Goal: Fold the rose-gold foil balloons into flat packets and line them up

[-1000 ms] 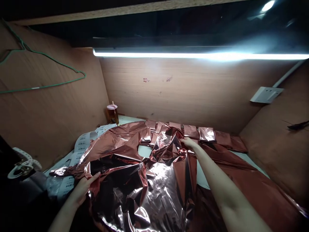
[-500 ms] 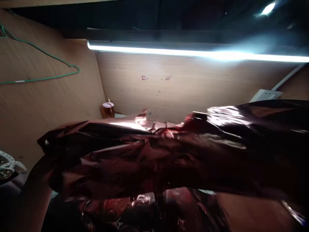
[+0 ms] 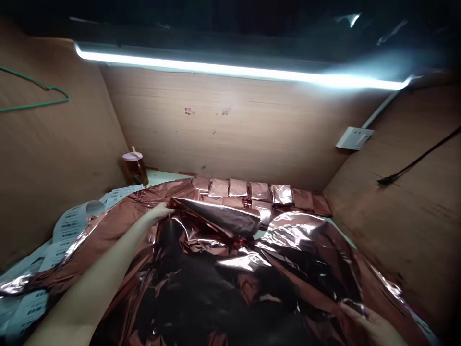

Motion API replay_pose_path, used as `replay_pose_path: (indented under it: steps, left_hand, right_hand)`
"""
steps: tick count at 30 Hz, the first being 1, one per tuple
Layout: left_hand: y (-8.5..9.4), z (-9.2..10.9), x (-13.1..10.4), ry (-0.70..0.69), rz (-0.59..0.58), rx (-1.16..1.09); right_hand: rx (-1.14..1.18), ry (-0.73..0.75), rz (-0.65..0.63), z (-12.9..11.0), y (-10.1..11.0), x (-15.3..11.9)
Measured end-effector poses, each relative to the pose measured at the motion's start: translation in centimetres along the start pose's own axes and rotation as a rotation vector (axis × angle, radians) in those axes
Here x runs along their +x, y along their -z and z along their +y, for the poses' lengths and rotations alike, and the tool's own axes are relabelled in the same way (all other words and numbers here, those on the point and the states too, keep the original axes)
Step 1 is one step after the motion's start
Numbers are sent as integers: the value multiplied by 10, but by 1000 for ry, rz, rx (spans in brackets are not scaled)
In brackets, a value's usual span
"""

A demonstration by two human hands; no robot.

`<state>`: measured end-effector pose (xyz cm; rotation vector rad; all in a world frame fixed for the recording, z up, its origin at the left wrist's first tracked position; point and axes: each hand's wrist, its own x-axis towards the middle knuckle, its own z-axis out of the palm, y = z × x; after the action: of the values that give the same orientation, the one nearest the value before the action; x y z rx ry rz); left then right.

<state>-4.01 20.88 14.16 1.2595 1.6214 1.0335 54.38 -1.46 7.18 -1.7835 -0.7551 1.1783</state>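
A large, crinkled sheet of shiny copper-coloured foil (image 3: 216, 283) spreads over most of the work surface. My left hand (image 3: 163, 211) is closed on a folded upper edge of it, left of the middle, with the forearm lying across the foil. At the lower right, my right hand (image 3: 363, 319) grips another part of the foil; its fingertips are partly hidden by the material. Between the hands the foil is bunched, with a raised flap near the top. Behind it, several folded foil packets (image 3: 238, 188) stand in rows along the back wall.
An amber jar with a pink lid (image 3: 135, 168) stands in the back left corner. Printed label strips (image 3: 72, 223) curl along the left side. A green hanger (image 3: 36, 105) is at the left wall, a white socket (image 3: 355, 138) at the back right, and a lit tube (image 3: 234, 72) overhead.
The foil, held up across the view before, is lower and spread out. Both hands, the folded packets and the label strips now show. The view has shifted right.
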Motion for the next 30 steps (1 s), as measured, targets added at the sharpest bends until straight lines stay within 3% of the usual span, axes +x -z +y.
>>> replay_pose_path:
  steps: [2,4,8,10,13,14,15,17,18,20,22,24,25,28,30]
  left_hand:
    - [1,3,10,10,2,46]
    - [1,8,20,3,27,95]
    - [-9,19,24,-74,132,189]
    - [-23,14,3,-141,243,232]
    - [-54,-19,-62,-422,347,469]
    - [-66,-36,-88,-565,254,605]
    - [-76,-52,-112,-666,67,714]
    - [-92,-78,-147,-706,-297,886]
    - [-97,-85,-156,-672,-378,938]
    - [-103,-88,-161,-576,-401,1007]
    - [-107,-81,-164,-508,-257,1034]
    - [-116,-75,-183,-529,-146,1012]
    - [-122,-74,-200,-581,-159,982]
    - [-148,-81,-260,-736,-402,933]
    - [-164,-88,-288,-818,-401,972]
  right_hand:
    - [36,-98,-59,7,2,4]
    - [39,-105,-40,12,2,7]
    - [58,-33,169,17,3,12]
    - [56,-28,261,18,3,12]
    - [45,-62,250,18,1,8]
    - [37,-71,255,18,0,5]
    - [30,-76,280,18,-1,3]
    - [42,-77,319,17,-3,0]
    - [65,-69,301,17,-5,-1]
    - [107,-68,209,17,-8,-1]
    - [108,-79,169,18,-12,-1]
    - [95,-95,206,19,-17,-1]
    - [98,-99,222,19,-19,-1]
    - [130,-115,217,19,-24,-3]
    - [165,-107,264,23,-23,-9]
